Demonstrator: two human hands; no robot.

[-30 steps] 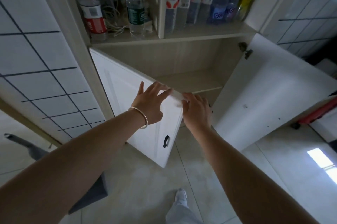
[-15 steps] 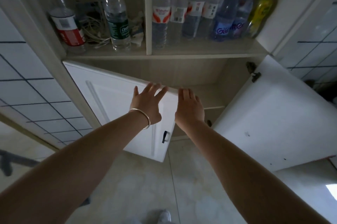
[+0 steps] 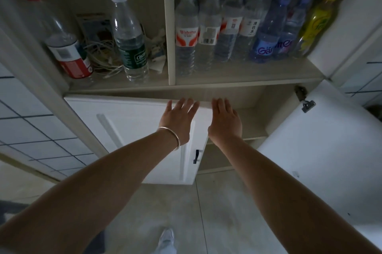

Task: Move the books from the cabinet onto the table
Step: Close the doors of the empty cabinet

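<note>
The lower cabinet [image 3: 252, 98] stands in front of me with pale wood walls and an inner shelf [image 3: 251, 123]. No books show inside it. Its white left door [image 3: 132, 129] is nearly shut, and my left hand [image 3: 178, 120] lies flat against the door's upper right corner with fingers spread. My right hand [image 3: 225, 122] is open beside it, over the gap into the cabinet, holding nothing. The white right door [image 3: 322, 150] hangs wide open. No table is in view.
Above the cabinet an open shelf [image 3: 206, 81] holds several water bottles [image 3: 186, 32], a green-label bottle [image 3: 130, 41], a red-label bottle [image 3: 64, 47], a yellow bottle [image 3: 314, 26] and tangled cables [image 3: 103, 55]. Glass-grid doors [image 3: 31, 125] flank both sides. Tiled floor [image 3: 217, 212] and my shoe [image 3: 166, 237] lie below.
The left door has swung from half open to nearly shut under my left hand. Both hands moved forward toward the cabinet, and my view rose to show more of the bottle shelf.
</note>
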